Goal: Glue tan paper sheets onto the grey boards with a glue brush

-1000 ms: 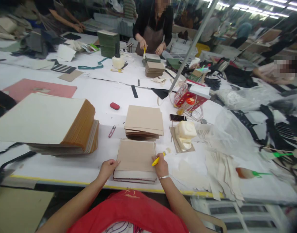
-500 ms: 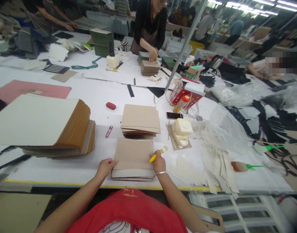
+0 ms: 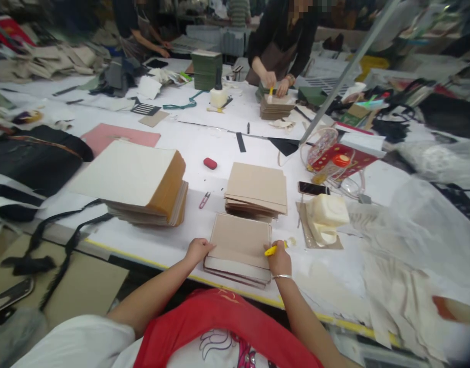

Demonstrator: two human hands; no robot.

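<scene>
My left hand (image 3: 199, 251) is closed, its thumb and fingertips pinching the left edge of a beige sheet (image 3: 240, 237). This sheet lies on a low stack of pale boards (image 3: 235, 270), whose front strip shows below it. In my right hand (image 3: 281, 261) is a yellow-handled brush (image 3: 271, 251), its pale bristles pointing away to the right. That hand also rests at the sheet's right edge; whether its fingers grip the sheet I cannot tell. Just behind lies another stack of beige sheets (image 3: 256, 186). A cream plastic container (image 3: 329, 212) stands on a board at the right.
A tall stack of boards (image 3: 131, 171) stands at the left. Pink snips (image 3: 204, 200), a red case (image 3: 210, 163) and a phone (image 3: 313, 188) lie around the stacks. Cloth strips (image 3: 396, 291) and clear plastic are at the right. Across the table, a co-worker brushes another stack (image 3: 276, 111).
My view has swung left, so everything sits further right. Both my hands keep their places at the sheet's edges. The co-worker's hands have shifted over their stack.
</scene>
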